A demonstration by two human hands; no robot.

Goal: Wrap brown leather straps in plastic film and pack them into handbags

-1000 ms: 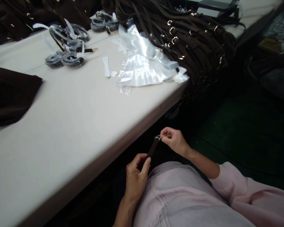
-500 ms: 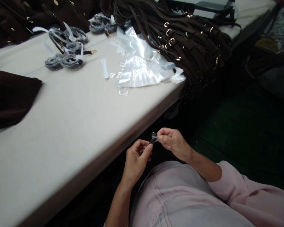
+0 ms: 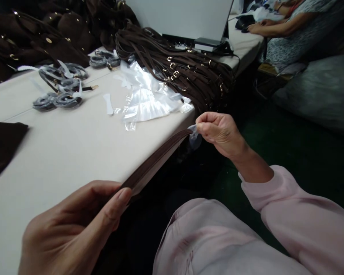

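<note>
A dark brown strap (image 3: 157, 152) stretches between my two hands along the table's front edge. My left hand (image 3: 74, 225), close to the camera, pinches the strap's near part between thumb and fingers. At the far end my right hand (image 3: 220, 131) is closed on a clear plastic wrap (image 3: 193, 137), which sits around the strap's tip. A loose piece of that plastic hangs below the right fingers. Clear plastic sleeves (image 3: 151, 99) lie in a pile on the table beyond the strap.
Brown buckled straps (image 3: 186, 72) are heaped over the table (image 3: 83, 152) edge. Wrapped strap coils (image 3: 57, 100) and a white paper strip (image 3: 108, 104) lie to the left. Dark brown bags (image 3: 51, 34) fill the back left. A person (image 3: 292, 30) sits working at the far right.
My hands have moved apart. The left came nearer the camera and to the left, the right rose slightly, and a long stretch of strap now shows between them. The view has tilted up.
</note>
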